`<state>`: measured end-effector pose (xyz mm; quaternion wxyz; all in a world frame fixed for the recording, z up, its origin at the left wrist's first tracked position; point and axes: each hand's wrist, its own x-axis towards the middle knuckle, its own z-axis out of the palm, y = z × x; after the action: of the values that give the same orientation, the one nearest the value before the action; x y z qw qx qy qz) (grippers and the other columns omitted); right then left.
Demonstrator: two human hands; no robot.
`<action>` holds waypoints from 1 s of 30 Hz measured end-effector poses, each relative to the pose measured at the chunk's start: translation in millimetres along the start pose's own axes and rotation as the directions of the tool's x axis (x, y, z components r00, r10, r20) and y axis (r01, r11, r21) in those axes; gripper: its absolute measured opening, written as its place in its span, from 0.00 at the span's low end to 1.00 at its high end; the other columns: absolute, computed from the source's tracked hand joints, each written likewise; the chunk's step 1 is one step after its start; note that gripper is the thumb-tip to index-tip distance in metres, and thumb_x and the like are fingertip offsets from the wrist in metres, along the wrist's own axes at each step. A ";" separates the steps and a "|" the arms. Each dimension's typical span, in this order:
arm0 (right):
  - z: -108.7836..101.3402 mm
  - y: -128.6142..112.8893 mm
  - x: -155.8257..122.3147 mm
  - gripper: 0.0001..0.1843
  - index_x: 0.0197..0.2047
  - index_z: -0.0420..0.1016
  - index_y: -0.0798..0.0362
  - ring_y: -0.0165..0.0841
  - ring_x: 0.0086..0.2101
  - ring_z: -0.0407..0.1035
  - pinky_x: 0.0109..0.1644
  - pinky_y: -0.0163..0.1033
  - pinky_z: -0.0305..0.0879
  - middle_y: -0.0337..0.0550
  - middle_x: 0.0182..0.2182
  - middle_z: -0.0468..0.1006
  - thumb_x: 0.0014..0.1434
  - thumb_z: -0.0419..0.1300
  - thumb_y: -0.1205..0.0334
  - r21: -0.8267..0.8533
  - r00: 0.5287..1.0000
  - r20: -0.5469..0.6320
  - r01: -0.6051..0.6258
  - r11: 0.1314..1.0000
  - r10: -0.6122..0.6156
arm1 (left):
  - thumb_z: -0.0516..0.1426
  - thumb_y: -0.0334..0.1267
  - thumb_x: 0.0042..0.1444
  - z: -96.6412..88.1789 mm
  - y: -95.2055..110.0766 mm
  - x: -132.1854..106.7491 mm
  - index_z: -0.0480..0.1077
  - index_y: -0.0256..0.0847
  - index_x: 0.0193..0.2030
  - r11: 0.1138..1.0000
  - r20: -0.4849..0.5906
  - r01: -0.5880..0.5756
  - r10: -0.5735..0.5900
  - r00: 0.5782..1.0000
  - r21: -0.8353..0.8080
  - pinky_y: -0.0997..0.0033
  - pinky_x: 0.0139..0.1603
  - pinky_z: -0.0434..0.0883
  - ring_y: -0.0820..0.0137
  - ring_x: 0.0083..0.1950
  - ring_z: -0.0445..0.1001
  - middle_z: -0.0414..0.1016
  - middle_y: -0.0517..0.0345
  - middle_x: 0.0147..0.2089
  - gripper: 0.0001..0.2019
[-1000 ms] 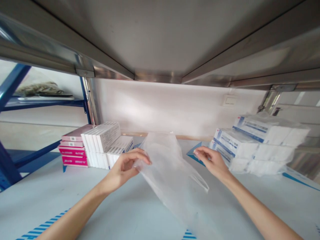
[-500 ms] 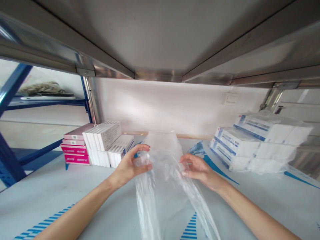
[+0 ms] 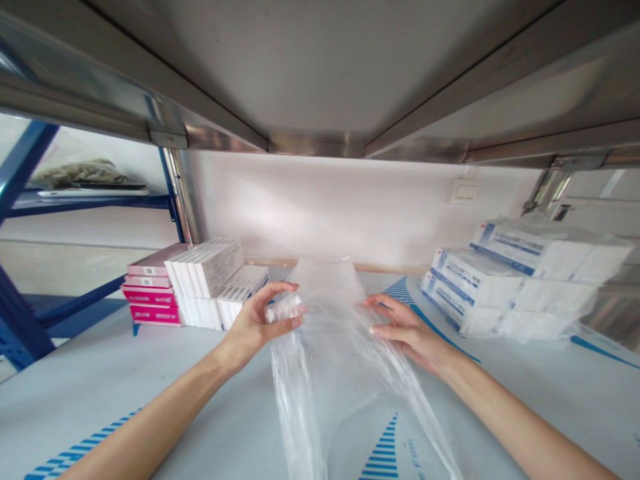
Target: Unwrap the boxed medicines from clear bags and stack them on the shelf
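Observation:
A clear plastic bag [image 3: 330, 347] hangs between my two hands above the white shelf surface [image 3: 100, 393]. My left hand [image 3: 260, 320] pinches the bag's left top edge, bunched between thumb and fingers. My right hand [image 3: 400, 327] holds the right edge, its fingers curled against the film. The bag's mouth is spread a little between them and its lower part trails toward me.
White boxes [image 3: 215, 283] and pink boxes [image 3: 150, 297] are stacked at the left rear. Wrapped white-and-blue box packs [image 3: 510, 287] sit at the right. A steel shelf [image 3: 320, 73] runs close overhead. A blue rack [image 3: 30, 220] stands left. A wall switch [image 3: 463, 192] is behind.
The bag was slanted and flat; it now hangs upright with its top spread. My right hand came in from the right and took its edge. My left hand stayed put.

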<state>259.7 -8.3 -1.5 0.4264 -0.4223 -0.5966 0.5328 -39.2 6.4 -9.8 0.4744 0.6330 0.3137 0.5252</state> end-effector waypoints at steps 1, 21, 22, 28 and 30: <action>-1.0 -1.1 -1.0 0.27 0.49 0.71 0.45 0.30 0.31 0.68 0.31 0.36 0.63 0.43 0.49 0.75 0.45 0.72 0.56 0.017 0.999 0.034 -0.029 0.999 0.028 | 0.70 0.38 0.48 -0.4 -0.3 0.3 0.69 0.45 0.49 0.999 -0.010 -0.023 0.024 1.000 0.025 0.58 0.59 0.71 0.62 0.55 0.76 0.67 0.54 0.62 0.22; -12.0 4.6 10.2 0.17 0.30 0.78 0.50 0.33 0.30 0.68 0.35 0.38 0.64 0.39 0.29 0.75 0.39 0.75 0.53 0.013 0.945 -0.279 0.182 0.983 -0.172 | 0.72 0.39 0.43 -1.7 4.7 1.5 0.58 0.49 0.65 0.945 0.077 0.319 -0.313 0.947 -0.077 0.63 0.46 0.75 0.67 0.39 0.80 0.77 0.61 0.36 0.43; -11.8 1.4 13.0 0.16 0.30 0.79 0.50 0.33 0.31 0.68 0.36 0.38 0.65 0.40 0.30 0.76 0.39 0.75 0.54 0.022 0.944 -0.282 0.182 0.983 -0.169 | 0.72 0.41 0.43 -1.9 7.7 7.7 0.61 0.48 0.60 0.949 0.014 0.292 -0.292 0.956 -0.119 0.63 0.47 0.75 0.67 0.40 0.80 0.78 0.61 0.35 0.39; -15.5 -23.3 64.6 0.28 0.49 0.81 0.47 0.34 0.38 0.72 0.40 0.38 0.67 0.43 0.48 0.80 0.41 0.73 0.59 -0.035 0.938 -0.285 0.197 0.980 -0.198 | 0.70 0.50 0.42 -1.1 27.2 85.8 0.67 0.40 0.36 1.000 -0.329 0.023 -0.020 0.944 0.007 0.70 0.47 0.74 0.67 0.43 0.78 0.79 0.56 0.36 0.23; -18.2 -24.3 88.7 0.31 0.54 0.78 0.48 0.34 0.40 0.74 0.41 0.38 0.68 0.43 0.48 0.80 0.44 0.71 0.58 -0.157 0.924 -0.312 0.180 0.971 -0.222 | 0.66 0.53 0.48 0.6 22.9 112.3 0.71 0.39 0.38 0.996 -0.351 0.062 -0.035 0.936 0.064 0.72 0.43 0.73 0.68 0.42 0.77 0.78 0.54 0.38 0.20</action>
<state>251.2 79.9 29.3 0.5445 -0.4674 -0.5901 0.3700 -12.7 98.7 52.8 0.4002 0.5389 0.4278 0.6053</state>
